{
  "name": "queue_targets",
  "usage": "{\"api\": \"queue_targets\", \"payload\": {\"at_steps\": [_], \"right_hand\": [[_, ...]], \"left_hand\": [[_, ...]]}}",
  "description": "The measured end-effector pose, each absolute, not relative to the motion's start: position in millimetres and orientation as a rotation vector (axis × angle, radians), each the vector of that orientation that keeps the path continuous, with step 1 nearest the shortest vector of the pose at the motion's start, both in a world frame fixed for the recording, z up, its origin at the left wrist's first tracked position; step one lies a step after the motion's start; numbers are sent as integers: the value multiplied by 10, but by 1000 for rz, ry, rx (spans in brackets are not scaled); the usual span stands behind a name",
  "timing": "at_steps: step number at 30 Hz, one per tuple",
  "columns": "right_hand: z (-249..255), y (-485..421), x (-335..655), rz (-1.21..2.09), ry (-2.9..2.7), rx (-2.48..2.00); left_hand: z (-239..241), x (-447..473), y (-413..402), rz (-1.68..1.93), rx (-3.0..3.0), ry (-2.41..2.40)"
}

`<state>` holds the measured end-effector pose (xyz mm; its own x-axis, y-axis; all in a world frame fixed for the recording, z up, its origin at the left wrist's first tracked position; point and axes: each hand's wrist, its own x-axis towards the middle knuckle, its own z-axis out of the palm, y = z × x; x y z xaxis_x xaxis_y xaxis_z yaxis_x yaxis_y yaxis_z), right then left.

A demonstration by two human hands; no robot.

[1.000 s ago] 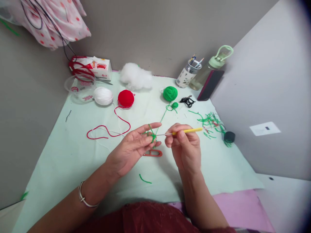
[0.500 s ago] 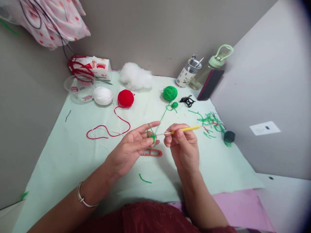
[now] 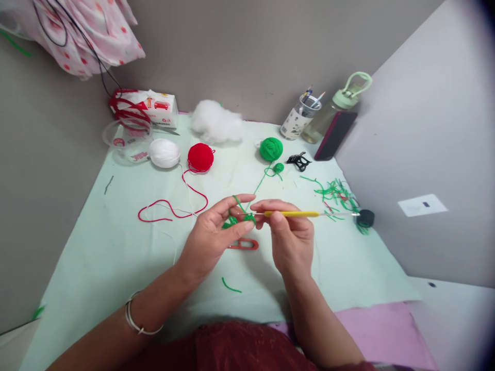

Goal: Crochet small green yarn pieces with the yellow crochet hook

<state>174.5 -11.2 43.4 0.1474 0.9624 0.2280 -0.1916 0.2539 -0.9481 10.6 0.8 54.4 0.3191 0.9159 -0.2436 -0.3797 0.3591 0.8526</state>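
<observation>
Yellow hook levelled, right hand gripping it, left hand pinching green yarn, scraps near cloth edge

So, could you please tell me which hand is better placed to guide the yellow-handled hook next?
The right hand seems better placed: it grips the yellow-handled hook, while the left hand is occupied, pinching the green yarn piece.

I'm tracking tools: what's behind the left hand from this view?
Part of an orange slotted piece shows past the left hand; its left end and anything else there are covered.
</observation>
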Motion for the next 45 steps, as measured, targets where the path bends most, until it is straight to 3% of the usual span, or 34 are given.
{"api": "queue_targets", "payload": {"at_steps": [14, 20, 27, 33, 39, 45], "right_hand": [[431, -194, 1698, 657, -1491, -1054], [366, -265, 1688, 237, -1614, -1104], [496, -128, 1747, 803, -1266, -945], [396, -200, 1691, 292, -1554, -1099], [469, -115, 1782, 841, -1192, -937], [462, -128, 1695, 851, -1246, -1013]], "left_hand": [[574, 184, 6, 1044, 644, 855], [503, 149, 46, 915, 484, 702], [519, 120, 73, 978, 538, 754], [525, 228, 17, 940, 488, 730], [538, 141, 76, 971, 526, 756], [559, 197, 10, 976, 592, 776]]}}
